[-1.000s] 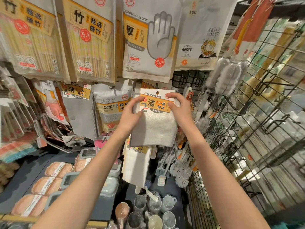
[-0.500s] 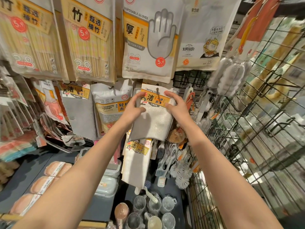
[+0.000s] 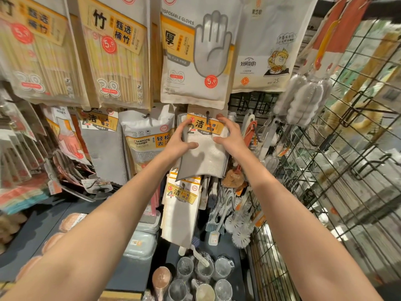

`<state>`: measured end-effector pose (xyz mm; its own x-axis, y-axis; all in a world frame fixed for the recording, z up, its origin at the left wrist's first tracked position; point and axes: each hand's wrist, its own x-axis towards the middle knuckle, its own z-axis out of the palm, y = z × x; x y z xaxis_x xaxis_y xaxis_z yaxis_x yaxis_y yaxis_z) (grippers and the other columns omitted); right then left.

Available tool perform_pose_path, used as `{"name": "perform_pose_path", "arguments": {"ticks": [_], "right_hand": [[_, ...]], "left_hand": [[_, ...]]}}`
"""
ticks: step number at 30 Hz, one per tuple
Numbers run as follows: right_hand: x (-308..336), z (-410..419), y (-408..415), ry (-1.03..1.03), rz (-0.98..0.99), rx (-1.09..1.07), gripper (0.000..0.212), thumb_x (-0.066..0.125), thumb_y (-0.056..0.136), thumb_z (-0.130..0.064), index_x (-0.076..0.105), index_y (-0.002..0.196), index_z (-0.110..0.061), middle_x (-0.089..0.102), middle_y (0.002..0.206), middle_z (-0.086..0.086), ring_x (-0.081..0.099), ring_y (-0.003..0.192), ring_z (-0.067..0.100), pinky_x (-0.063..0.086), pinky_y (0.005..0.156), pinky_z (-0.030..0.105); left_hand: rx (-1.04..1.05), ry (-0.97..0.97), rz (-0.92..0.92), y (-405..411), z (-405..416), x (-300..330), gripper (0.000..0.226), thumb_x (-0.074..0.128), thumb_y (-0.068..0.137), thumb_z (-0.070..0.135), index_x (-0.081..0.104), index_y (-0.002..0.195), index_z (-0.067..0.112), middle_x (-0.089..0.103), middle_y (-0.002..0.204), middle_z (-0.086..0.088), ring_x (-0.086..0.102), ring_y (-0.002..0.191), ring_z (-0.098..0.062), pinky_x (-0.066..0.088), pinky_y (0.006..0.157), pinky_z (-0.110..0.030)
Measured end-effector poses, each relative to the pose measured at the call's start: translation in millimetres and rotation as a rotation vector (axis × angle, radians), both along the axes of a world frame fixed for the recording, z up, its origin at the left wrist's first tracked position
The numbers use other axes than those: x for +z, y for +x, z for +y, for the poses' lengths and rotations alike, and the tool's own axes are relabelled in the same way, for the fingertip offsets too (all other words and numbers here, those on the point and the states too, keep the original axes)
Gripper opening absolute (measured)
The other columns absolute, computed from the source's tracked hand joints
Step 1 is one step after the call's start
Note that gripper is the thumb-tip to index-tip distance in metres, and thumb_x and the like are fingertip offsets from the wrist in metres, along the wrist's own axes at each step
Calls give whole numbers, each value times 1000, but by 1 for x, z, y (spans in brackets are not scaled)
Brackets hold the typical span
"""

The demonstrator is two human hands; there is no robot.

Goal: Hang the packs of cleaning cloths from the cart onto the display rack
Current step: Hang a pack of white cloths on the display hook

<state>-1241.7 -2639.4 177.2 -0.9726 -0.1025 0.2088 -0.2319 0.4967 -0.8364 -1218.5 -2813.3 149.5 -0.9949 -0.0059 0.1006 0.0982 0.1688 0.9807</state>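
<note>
A pack of cleaning cloths (image 3: 206,157), white and grey cloth under an orange label, hangs flat against the display rack, just below a disposable gloves pack (image 3: 195,57). A dark hook (image 3: 207,119) shows through the hole in its header. My left hand (image 3: 178,144) grips the pack's left edge, thumb lying across the front. My right hand (image 3: 232,140) holds the right edge, with curled fingers at the label's top corner and the thumb on the cloth. No cart is in view.
More cloth packs hang below (image 3: 182,209) and to the left (image 3: 102,144), beside a cleaning sponge pack (image 3: 145,140). A black wire grid (image 3: 325,170) with hooks fills the right. Brushes (image 3: 236,227) hang low, and clear cups (image 3: 201,272) stand on the dark shelf.
Both hands pushed the pack up and away onto the rack; its header now sits on the hook. My right fingers have spread slightly.
</note>
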Motion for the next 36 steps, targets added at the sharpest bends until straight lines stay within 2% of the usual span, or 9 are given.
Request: {"name": "perform_pose_path", "arguments": {"ticks": [1, 4, 8, 15, 19, 22, 25, 29, 36], "right_hand": [[-1, 0, 0, 23, -15, -8, 66, 64, 83, 0, 40, 140, -22, 25, 147, 9, 30, 134, 19, 19, 86, -4], [-1, 1, 2, 100, -87, -64, 68, 63, 86, -9, 33, 145, -25, 14, 152, 8, 25, 138, 23, 23, 88, 9], [-10, -1, 15, 94, -124, -154, 70, 66, 85, -15, 32, 145, -22, 14, 151, 7, 26, 137, 24, 24, 109, 26], [-35, -16, 65, 120, -62, -103, 66, 64, 88, -17, 30, 144, -13, 12, 150, 10, 21, 139, 24, 18, 112, 27], [-44, -43, 91, 166, 12, -19, 62, 60, 90, -21, 31, 144, -13, 24, 147, 9, 25, 137, 24, 21, 112, 31], [-52, -73, 109, 228, 93, 87, 61, 58, 91, -25, 32, 144, -11, 32, 145, 10, 29, 136, 24, 24, 111, 31], [-70, -108, 135, 421, 215, 250, 62, 54, 91, -36, 29, 145, -16, 36, 145, 5, 34, 134, 24, 32, 109, 39], [-97, -164, 182, 542, 304, 542, 64, 50, 92, -46, 28, 145, -19, 36, 148, 1, 31, 136, 20, 26, 112, 37], [-120, -252, 282, 554, 332, 1016, 65, 48, 92, -47, 25, 147, -21, 32, 150, -1, 26, 139, 17, 24, 114, 39]], "left_hand": [[-7, -22, -9, 1, 0, -1, 76, 68, 81, -3, 37, 143, 30, 38, 149, -1, 44, 131, -26, 43, 105, -49], [1, -171, -38, 8, 0, -7, 74, 66, 83, -2, 34, 146, 20, 30, 151, -8, 37, 135, -28, 38, 109, -48], [42, -269, -20, 26, -6, -15, 65, 65, 84, 1, 40, 142, 18, 23, 154, -10, 25, 141, -27, 26, 117, -47], [56, -387, 30, 76, -32, -40, 59, 65, 85, 5, 44, 139, 14, 40, 143, -12, 36, 134, -24, 28, 114, -37], [137, -408, 50, 108, -59, -45, 57, 61, 86, 2, 43, 139, 11, 44, 140, -8, 45, 122, -14, 36, 95, -17], [228, -466, 47, 140, -81, -49, 56, 61, 89, 7, 42, 141, 14, 47, 141, -5, 49, 124, -18, 36, 96, -21], [388, -538, 21, 188, -107, -62, 55, 61, 90, 13, 42, 141, 20, 51, 139, -2, 49, 125, -18, 40, 101, -29], [607, -636, -100, 272, -142, -89, 54, 58, 91, 22, 40, 142, 25, 49, 141, 2, 46, 129, -18, 41, 104, -41], [935, -645, -235, 421, -179, -96, 54, 65, 88, 24, 47, 138, 23, 54, 133, 1, 49, 122, -19, 40, 101, -34]]}}
